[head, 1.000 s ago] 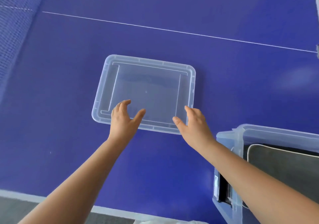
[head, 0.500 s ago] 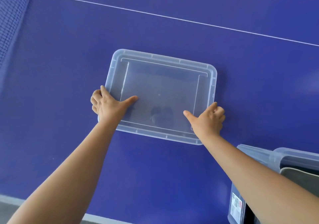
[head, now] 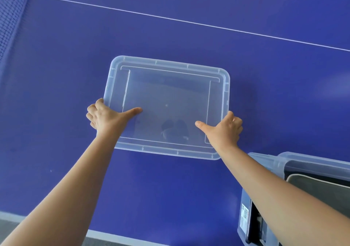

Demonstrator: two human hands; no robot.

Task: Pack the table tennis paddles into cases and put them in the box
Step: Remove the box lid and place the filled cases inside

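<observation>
A clear plastic lid (head: 168, 86) lies over the blue table tennis table (head: 75, 56). My left hand (head: 106, 116) grips its left edge, thumb on top and fingers curled under the rim. My right hand (head: 223, 130) grips the right edge the same way. At the lower right stands the clear plastic box (head: 280, 162), partly cut off by the frame. Inside it lies a grey paddle case (head: 322, 189) with a light trim. My right forearm crosses over the box's left side.
The table net (head: 11, 18) runs along the far left. A white line (head: 189, 22) crosses the table behind the lid. The table's near edge and grey floor (head: 113, 243) show at the bottom. A label (head: 244, 217) sits on the box's left wall.
Both hands went from hovering over the lid's near edge to gripping its left and right edges. The view shifted, so the lid now sits closer and the box further right.
</observation>
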